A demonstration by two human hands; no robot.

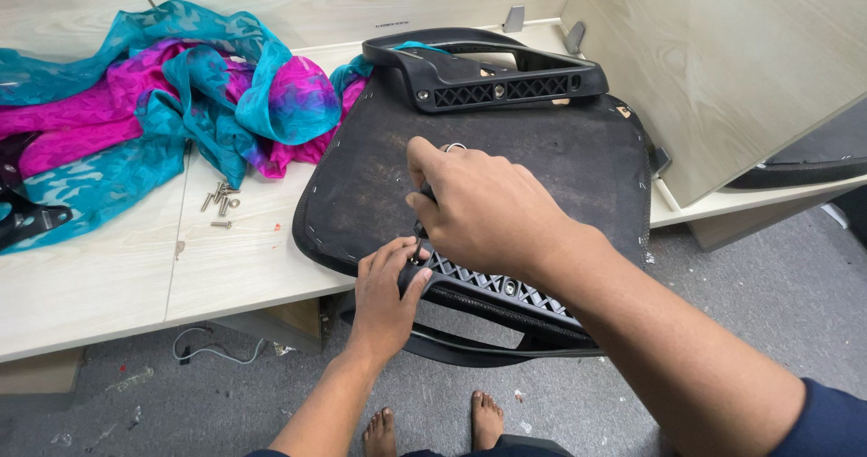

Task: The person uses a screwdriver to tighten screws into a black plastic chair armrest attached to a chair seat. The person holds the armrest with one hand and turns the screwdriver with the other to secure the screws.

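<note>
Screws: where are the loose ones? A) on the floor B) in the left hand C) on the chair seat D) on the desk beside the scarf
D: the screws lie in a small pile on the desk, just below the scarf, left of the seat.

Pale wood-grain desk (99, 285), matching partition walls (722, 60), grey carpet floor (768, 303)

seat base (542, 163) on desk (108, 285), screws (219, 200) left
</note>
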